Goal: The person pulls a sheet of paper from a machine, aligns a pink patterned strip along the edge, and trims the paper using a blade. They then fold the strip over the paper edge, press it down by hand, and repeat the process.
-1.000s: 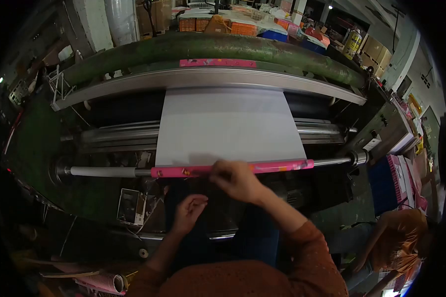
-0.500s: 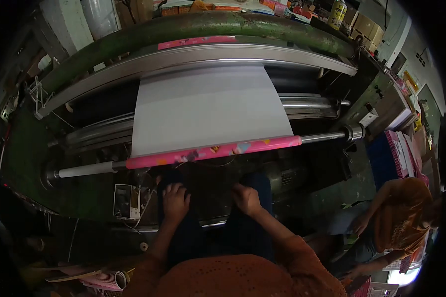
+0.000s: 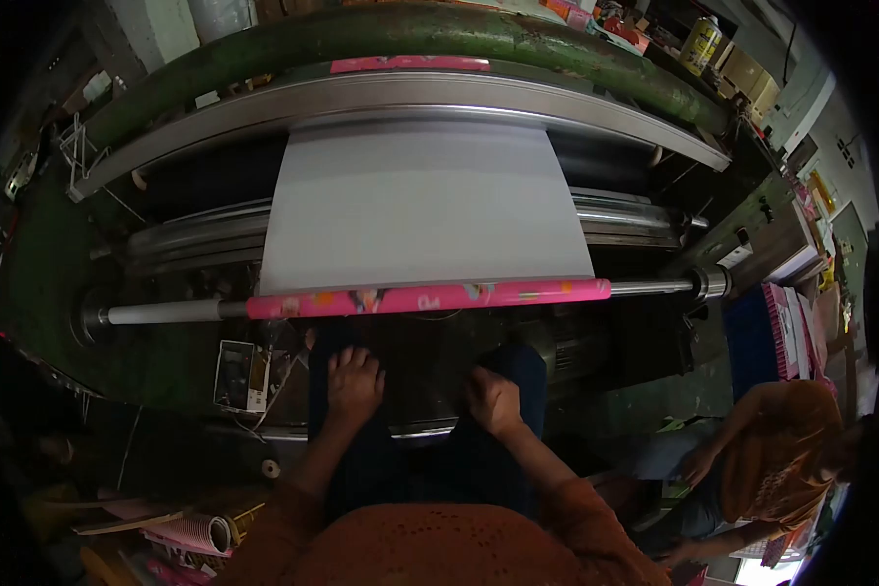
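A wide white paper web (image 3: 425, 205) runs down from a steel roller (image 3: 400, 98) onto a thin pink printed roll (image 3: 430, 297) wound on a horizontal metal shaft (image 3: 166, 313). My left hand (image 3: 354, 384) lies flat on my left thigh, fingers spread a little, holding nothing. My right hand (image 3: 493, 400) rests loosely curled on my right thigh, also holding nothing. Both hands sit well below the pink roll and touch only my dark trousers.
A green machine beam (image 3: 410, 34) spans the top. A small control box (image 3: 232, 376) with wires hangs left of my knees. Finished pink rolls (image 3: 190, 535) lie at lower left. Another person in an orange top (image 3: 781, 459) bends at lower right beside pink stacks (image 3: 786, 332).
My right hand left the pink roll and dropped to my right thigh; my left hand lowered onto my left thigh. More printed pink paper has wound onto the roll.
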`<state>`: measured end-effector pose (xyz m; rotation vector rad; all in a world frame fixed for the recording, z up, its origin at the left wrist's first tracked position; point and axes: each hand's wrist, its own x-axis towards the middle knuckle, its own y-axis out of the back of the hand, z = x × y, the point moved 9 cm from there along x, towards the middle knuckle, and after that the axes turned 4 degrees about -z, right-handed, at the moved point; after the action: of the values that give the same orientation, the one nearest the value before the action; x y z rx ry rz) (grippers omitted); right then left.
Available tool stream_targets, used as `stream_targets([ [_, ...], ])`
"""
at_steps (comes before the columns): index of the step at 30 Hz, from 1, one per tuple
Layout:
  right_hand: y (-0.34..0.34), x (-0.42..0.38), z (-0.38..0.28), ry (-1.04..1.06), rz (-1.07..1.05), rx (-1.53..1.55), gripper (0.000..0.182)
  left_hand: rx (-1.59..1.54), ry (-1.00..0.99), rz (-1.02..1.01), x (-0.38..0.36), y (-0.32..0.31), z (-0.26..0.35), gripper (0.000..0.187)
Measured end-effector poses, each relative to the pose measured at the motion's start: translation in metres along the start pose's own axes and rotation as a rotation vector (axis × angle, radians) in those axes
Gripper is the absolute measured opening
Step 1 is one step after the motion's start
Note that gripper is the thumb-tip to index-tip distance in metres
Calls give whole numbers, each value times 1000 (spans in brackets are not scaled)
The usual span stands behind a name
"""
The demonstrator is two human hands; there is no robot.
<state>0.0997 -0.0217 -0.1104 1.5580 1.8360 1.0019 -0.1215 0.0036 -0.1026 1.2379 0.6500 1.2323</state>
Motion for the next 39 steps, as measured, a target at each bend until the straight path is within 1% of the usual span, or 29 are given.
stream_targets([
  [2,-2,-1,5,-11,13,-33,13,9,2,3,0,0,0,16],
  [3,-4,-2,4,2,-3,-39,13,5,23,7,1,0,-2,16],
  [5,-7,0,9,-50,-31,-61,13,-41,-2,31,0,3,-1,16],
  [6,-6,4,8,-27,-54,-64,13,-40,31,38,-1,2,-5,16],
  [8,-14,15,9,-63,-222,24,9,-71,-35,113,-4,5,-4,16],
  [9,-3,25,-15,-38,-247,23,9,-63,-1,120,-4,8,-9,16],
  [11,45,57,-87,-27,-285,306,7,-154,-9,79,-1,9,-9,16],
  [12,66,74,-124,131,-221,342,8,-149,17,84,-1,9,-11,16],
  [13,86,91,-159,287,-153,380,9,-213,7,85,1,9,-10,14],
  [14,99,110,-191,381,-122,358,8,-277,-8,86,2,9,-10,13],
  [15,104,131,-219,473,-88,335,7,-275,7,92,4,15,-10,13],
  [17,84,181,-251,511,-86,215,5,-247,-199,192,2,47,13,18],
  [18,62,209,-254,509,-125,173,6,-249,-188,193,4,62,15,18],
  [20,25,245,-257,507,-171,130,8,-151,-324,457,2,117,28,27],
  [21,13,253,-264,536,-170,70,9,-151,-318,456,7,129,27,27],
  [23,-2,262,-269,564,-177,13,10,-82,-238,536,15,157,17,38],
  [24,-7,265,-269,571,-189,-11,10,-83,-232,534,21,170,15,38],
  [26,-13,267,-270,577,-199,-33,10,-30,-116,339,43,174,1,47],
  [27,-14,265,-270,582,-208,-49,10,-32,-117,337,47,174,-4,47],
  [29,-15,264,-269,575,-215,-65,10,86,-140,280,54,165,-8,49],
  [30,-15,264,-273,589,-205,-104,10,82,-150,275,56,162,-10,49],
  [32,-15,267,-276,581,-185,-141,9,108,-172,102,61,143,-14,46],
  [34,-27,268,-291,711,-247,-281,9,112,-200,120,62,145,-14,44],
  [35,-37,275,-296,733,-275,-367,9,115,-215,143,63,148,-12,42],
  [36,-47,279,-300,741,-301,-451,9,97,-202,95,65,150,-12,44],
  [37,-41,271,-313,759,-377,-523,11,93,-201,94,66,151,-12,45],
  [39,-43,271,-314,762,-426,-494,13,93,-206,86,68,149,-11,47],
])
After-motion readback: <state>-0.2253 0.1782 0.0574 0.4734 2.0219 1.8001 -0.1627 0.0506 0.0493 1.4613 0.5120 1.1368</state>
